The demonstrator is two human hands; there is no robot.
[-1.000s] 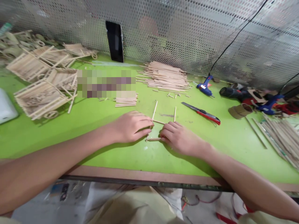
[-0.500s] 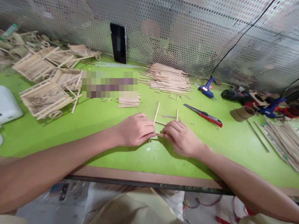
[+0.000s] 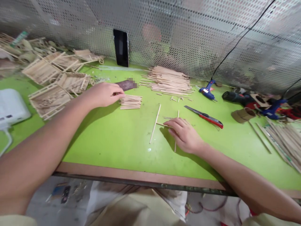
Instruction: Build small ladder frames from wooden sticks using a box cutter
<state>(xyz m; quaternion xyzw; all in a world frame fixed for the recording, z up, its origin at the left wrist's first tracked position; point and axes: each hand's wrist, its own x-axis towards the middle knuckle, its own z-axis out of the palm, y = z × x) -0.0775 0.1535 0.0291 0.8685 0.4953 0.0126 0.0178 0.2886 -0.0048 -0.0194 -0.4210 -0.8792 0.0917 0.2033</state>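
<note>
My left hand (image 3: 104,95) is over the left end of a small stack of short wooden sticks (image 3: 130,102). Its fingers are bent and the thumb and fingertips come together; anything between them is too small to make out. On the green tabletop, a long thin stick (image 3: 155,124) and a second long stick (image 3: 175,146) lie roughly side by side, with a short crosspiece stick (image 3: 160,124) running between them. My right hand (image 3: 184,135) rests over the second stick and the crosspiece's right end, fingers stretched and thumb apart, hiding that joint.
A red utility knife (image 3: 207,118) lies to the right, with a blue glue gun (image 3: 208,90) behind it. A large stick pile (image 3: 170,80) and a leaning phone (image 3: 121,48) are at the back. Small wooden carts (image 3: 50,99) stand left; bamboo strips (image 3: 282,146) lie right.
My left hand has left the joined sticks and moved left and back to the small stack. The short stick between both hands no longer shows there. My right hand's fingers have loosened.
</note>
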